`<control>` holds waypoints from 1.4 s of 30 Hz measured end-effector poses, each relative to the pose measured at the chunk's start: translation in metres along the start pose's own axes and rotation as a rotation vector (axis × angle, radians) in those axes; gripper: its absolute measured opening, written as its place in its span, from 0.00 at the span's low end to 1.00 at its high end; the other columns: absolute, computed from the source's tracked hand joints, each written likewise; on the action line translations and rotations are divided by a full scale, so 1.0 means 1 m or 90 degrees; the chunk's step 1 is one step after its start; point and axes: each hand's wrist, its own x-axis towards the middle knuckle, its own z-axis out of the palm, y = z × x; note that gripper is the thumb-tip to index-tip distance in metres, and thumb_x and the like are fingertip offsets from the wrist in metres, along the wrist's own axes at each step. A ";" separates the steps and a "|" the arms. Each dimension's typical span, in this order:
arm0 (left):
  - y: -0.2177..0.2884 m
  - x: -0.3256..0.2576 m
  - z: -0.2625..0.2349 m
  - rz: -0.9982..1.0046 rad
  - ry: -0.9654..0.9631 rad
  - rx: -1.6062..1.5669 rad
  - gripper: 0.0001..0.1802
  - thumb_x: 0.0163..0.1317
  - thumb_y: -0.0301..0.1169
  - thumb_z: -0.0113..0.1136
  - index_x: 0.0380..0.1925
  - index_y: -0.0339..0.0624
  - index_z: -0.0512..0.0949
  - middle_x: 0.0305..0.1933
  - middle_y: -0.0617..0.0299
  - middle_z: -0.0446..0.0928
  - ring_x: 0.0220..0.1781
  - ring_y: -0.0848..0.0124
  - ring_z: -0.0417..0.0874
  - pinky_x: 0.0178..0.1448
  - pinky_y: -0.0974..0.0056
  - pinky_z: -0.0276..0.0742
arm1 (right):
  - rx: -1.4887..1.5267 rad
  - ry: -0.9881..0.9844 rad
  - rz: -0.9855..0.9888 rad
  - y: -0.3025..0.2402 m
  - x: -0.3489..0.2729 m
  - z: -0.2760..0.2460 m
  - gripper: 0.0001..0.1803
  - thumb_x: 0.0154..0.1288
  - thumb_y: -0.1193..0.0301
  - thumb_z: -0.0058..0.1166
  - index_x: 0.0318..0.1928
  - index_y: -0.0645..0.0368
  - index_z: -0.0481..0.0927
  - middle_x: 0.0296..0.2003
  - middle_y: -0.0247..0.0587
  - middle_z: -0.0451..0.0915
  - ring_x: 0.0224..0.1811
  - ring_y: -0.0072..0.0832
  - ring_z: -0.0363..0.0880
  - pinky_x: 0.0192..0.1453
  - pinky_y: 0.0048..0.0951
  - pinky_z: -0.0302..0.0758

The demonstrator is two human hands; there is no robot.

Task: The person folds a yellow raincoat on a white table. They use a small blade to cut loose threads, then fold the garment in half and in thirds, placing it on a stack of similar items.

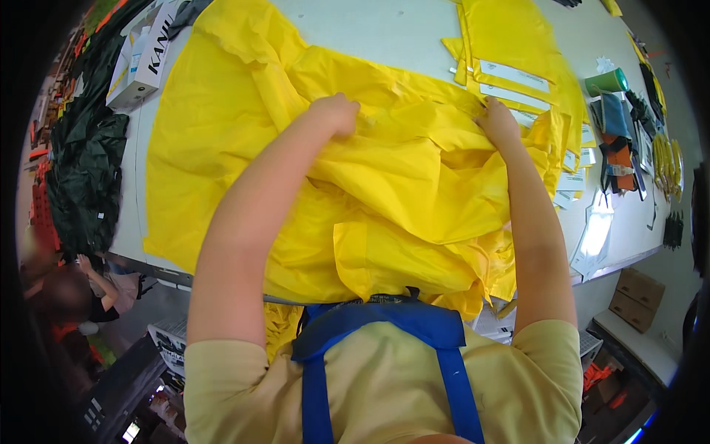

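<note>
Right now both hands are down on a big yellow fabric piece [244, 126] spread over the pale grey bench [384, 29], its near folds bunched against the person's blue apron [414, 322] and spilling over the bench's front edge. The left hand [336, 112] is curled shut, knuckles up, gripping a fold of the yellow cloth near the middle of the sheet. The right hand [499, 118] lies on the cloth's far right part, fingers bent onto a crease; whether it pinches the cloth or only presses it cannot be told. The two hands are well apart, with rumpled folds between them.

Beyond the right hand, a stack of cut yellow pieces [510, 37] lies on the bench, with white label strips [514, 75] on it. At the right end stand a green cup [608, 81] and, near it, a small pile of blue and orange items [615, 140]. A white cardboard box [140, 59] sits at the bench's left end, beside a heap of dark green fabric [85, 163] hanging off that side. Another person [74, 292] is at lower left, below the bench.
</note>
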 end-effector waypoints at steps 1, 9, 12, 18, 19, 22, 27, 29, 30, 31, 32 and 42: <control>-0.003 -0.002 -0.005 0.026 0.069 -0.057 0.28 0.60 0.31 0.50 0.63 0.53 0.65 0.67 0.53 0.62 0.68 0.55 0.63 0.68 0.55 0.63 | -0.012 -0.004 -0.005 -0.001 -0.003 -0.005 0.25 0.54 0.61 0.61 0.53 0.56 0.75 0.49 0.48 0.77 0.52 0.45 0.75 0.53 0.41 0.73; -0.031 0.015 -0.080 0.288 0.806 0.022 0.29 0.52 0.23 0.55 0.57 0.52 0.71 0.55 0.56 0.73 0.54 0.57 0.74 0.55 0.59 0.73 | 0.186 0.545 -0.513 -0.046 -0.113 -0.195 0.13 0.49 0.86 0.59 0.36 0.61 0.80 0.33 0.38 0.76 0.33 0.27 0.76 0.35 0.21 0.73; -0.025 -0.005 -0.137 0.368 0.539 -0.002 0.19 0.56 0.26 0.53 0.49 0.51 0.76 0.44 0.55 0.77 0.46 0.58 0.78 0.50 0.59 0.76 | -0.075 0.695 -0.640 -0.046 -0.187 -0.249 0.13 0.47 0.84 0.62 0.36 0.58 0.81 0.33 0.38 0.75 0.33 0.27 0.75 0.35 0.23 0.73; -0.092 -0.131 -0.124 0.267 1.195 0.048 0.14 0.50 0.24 0.58 0.39 0.46 0.75 0.39 0.55 0.79 0.39 0.55 0.80 0.43 0.57 0.75 | -0.069 0.708 -0.391 0.002 -0.229 -0.192 0.13 0.52 0.87 0.54 0.36 0.57 0.81 0.33 0.40 0.78 0.36 0.35 0.77 0.39 0.30 0.75; -0.105 -0.148 -0.078 0.242 1.210 0.042 0.16 0.48 0.24 0.61 0.39 0.46 0.74 0.38 0.56 0.78 0.39 0.55 0.79 0.43 0.57 0.74 | -0.009 0.605 -0.418 0.000 -0.249 -0.170 0.16 0.46 0.89 0.54 0.34 0.58 0.80 0.31 0.39 0.77 0.35 0.35 0.77 0.37 0.30 0.74; -0.102 -0.225 0.073 0.165 1.021 0.086 0.22 0.44 0.25 0.72 0.39 0.45 0.72 0.35 0.59 0.75 0.36 0.57 0.77 0.41 0.58 0.71 | 0.151 0.168 -0.268 -0.020 -0.298 -0.117 0.16 0.41 0.87 0.55 0.33 0.59 0.79 0.31 0.41 0.76 0.30 0.36 0.77 0.31 0.33 0.73; -0.036 -0.254 0.238 0.002 0.504 -0.502 0.28 0.54 0.23 0.60 0.57 0.43 0.66 0.46 0.52 0.72 0.41 0.58 0.76 0.43 0.56 0.75 | 0.120 -0.263 -0.127 -0.030 -0.337 -0.084 0.07 0.53 0.76 0.59 0.35 0.60 0.80 0.31 0.45 0.77 0.27 0.38 0.77 0.32 0.32 0.72; -0.018 -0.255 0.265 -0.145 0.346 -1.017 0.28 0.59 0.26 0.58 0.60 0.39 0.64 0.51 0.51 0.71 0.47 0.61 0.76 0.48 0.59 0.76 | 0.178 -0.316 -0.106 -0.044 -0.321 -0.100 0.05 0.56 0.77 0.58 0.34 0.63 0.80 0.26 0.44 0.76 0.26 0.31 0.76 0.33 0.27 0.72; -0.005 -0.251 0.261 -0.171 0.373 -1.219 0.26 0.64 0.32 0.56 0.60 0.36 0.63 0.53 0.53 0.71 0.51 0.65 0.75 0.49 0.62 0.76 | 0.233 -0.298 -0.149 -0.061 -0.309 -0.107 0.04 0.58 0.77 0.57 0.34 0.64 0.80 0.24 0.44 0.76 0.25 0.29 0.75 0.31 0.26 0.70; 0.004 -0.247 0.250 -0.175 0.357 -1.355 0.26 0.64 0.32 0.55 0.61 0.37 0.63 0.54 0.54 0.71 0.52 0.64 0.76 0.50 0.61 0.76 | 0.223 -0.239 -0.233 -0.078 -0.298 -0.111 0.04 0.58 0.78 0.57 0.34 0.64 0.80 0.26 0.44 0.78 0.25 0.30 0.74 0.30 0.26 0.69; 0.008 -0.241 0.236 -0.173 0.335 -1.485 0.27 0.65 0.33 0.54 0.62 0.39 0.62 0.56 0.55 0.70 0.52 0.63 0.76 0.51 0.60 0.77 | 0.234 -0.165 -0.276 -0.099 -0.288 -0.108 0.05 0.58 0.78 0.57 0.36 0.64 0.80 0.27 0.44 0.79 0.27 0.32 0.76 0.32 0.26 0.71; 0.029 -0.237 0.216 0.169 0.161 -1.869 0.31 0.51 0.27 0.50 0.59 0.34 0.64 0.61 0.49 0.69 0.64 0.53 0.68 0.71 0.48 0.57 | 0.280 -0.036 -0.427 -0.202 -0.293 -0.020 0.22 0.50 0.63 0.67 0.44 0.57 0.76 0.28 0.41 0.77 0.27 0.36 0.80 0.29 0.31 0.76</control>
